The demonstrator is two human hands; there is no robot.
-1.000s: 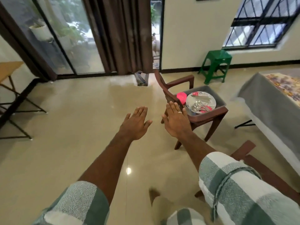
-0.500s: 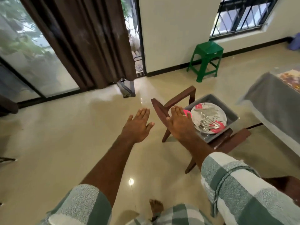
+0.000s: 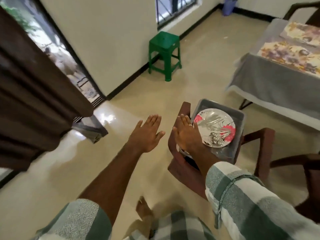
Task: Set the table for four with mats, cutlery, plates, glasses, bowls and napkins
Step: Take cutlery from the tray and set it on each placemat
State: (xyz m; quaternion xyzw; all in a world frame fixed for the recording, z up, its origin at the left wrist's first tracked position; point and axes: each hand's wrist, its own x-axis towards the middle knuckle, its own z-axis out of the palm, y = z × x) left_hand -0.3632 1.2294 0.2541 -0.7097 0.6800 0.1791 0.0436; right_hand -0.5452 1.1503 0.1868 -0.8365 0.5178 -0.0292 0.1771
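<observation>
Nearest the camera, checked green-and-white sleeves (image 3: 242,201) are seen on both forearms, and a bare foot (image 3: 142,207) is planted on the glossy floor (image 3: 52,179) below them. Both arms are stretched forward. The left hand (image 3: 147,134) is held flat over the floor with its fingers straight and together, and nothing is held in it. The right hand (image 3: 187,134) is likewise spread flat, palm down and empty, with a ring (image 3: 190,125) on one finger; it is seen above the arm of a brown chair (image 3: 178,163).

On the seat of that chair a grey tub (image 3: 240,116) is set. Inside it a white plate (image 3: 207,116) with red flowers is laid, and a heap of steel cutlery (image 3: 218,134) is piled on the plate. The right hand is just beside the plate's left edge; whether it is touched cannot be told.

Further right, the bench (image 3: 270,84) is covered with a grey cloth, and flowered mats (image 3: 290,56) are spread on it. Beyond, a green stool (image 3: 164,44) is stood near the wall, below a barred window. At the left, a brown curtain (image 3: 34,94) is hung beside a glass door.
</observation>
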